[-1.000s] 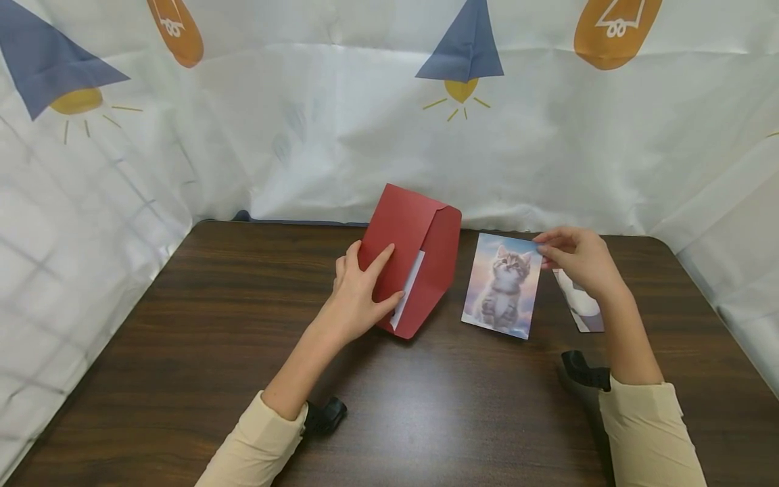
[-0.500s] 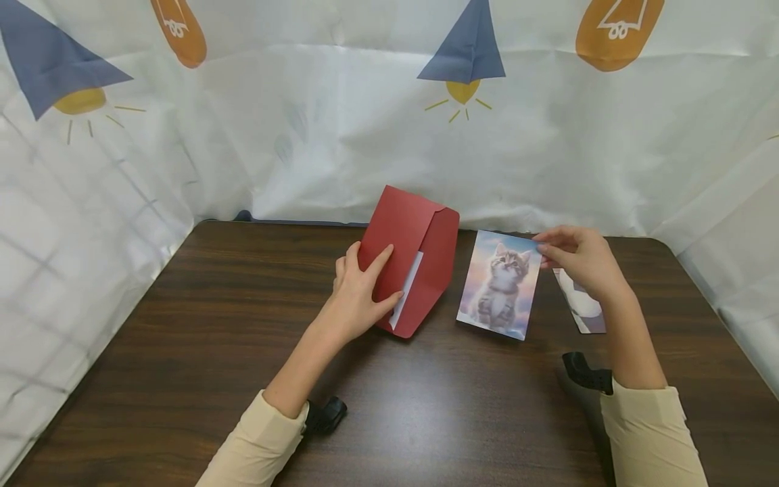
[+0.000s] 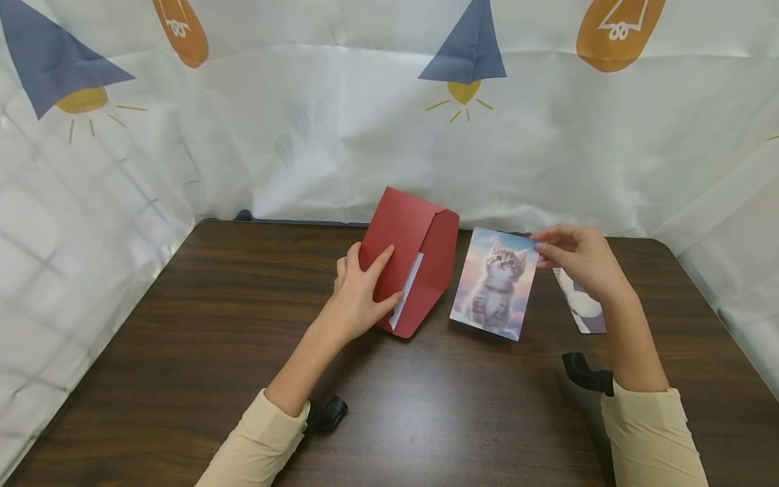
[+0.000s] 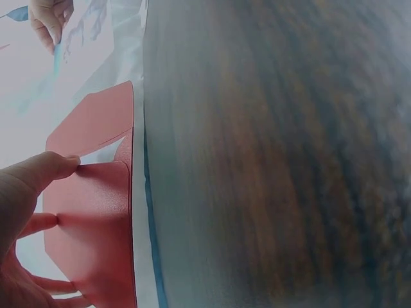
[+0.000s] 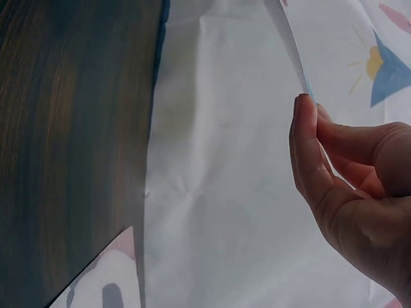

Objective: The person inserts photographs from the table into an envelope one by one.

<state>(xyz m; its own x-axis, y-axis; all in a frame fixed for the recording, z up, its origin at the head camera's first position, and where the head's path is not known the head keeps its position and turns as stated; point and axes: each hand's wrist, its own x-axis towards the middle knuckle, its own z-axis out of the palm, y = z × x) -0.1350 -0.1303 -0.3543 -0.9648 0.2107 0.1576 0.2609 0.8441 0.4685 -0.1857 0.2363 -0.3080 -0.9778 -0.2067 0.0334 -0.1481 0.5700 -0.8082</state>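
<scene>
In the head view my left hand [image 3: 359, 297] holds a red envelope [image 3: 398, 230] whose pointed flap [image 3: 439, 270] is open to the right. A strip of white [image 3: 406, 291] shows at its mouth. The left wrist view has the thumb [image 4: 61, 167] at the pocket's edge and the other fingers spread along the red envelope [image 4: 96, 237]. My right hand [image 3: 575, 260] pinches a kitten picture card [image 3: 496, 287] by its upper right corner, just right of the flap. From the right wrist the card [image 5: 289, 42] appears almost edge-on between thumb and fingers.
Partly behind the right forearm, a second picture card [image 3: 584, 304] lies on the dark wooden table [image 3: 213, 352]. A white curtain [image 3: 341, 135] with lamp prints hangs along the table's back edge. Black wrist mounts [image 3: 325, 416] stick out from both sleeves.
The kitten card has shifted slightly left, towards the envelope, in my right hand's pinch. My left hand and the envelope have hardly moved.
</scene>
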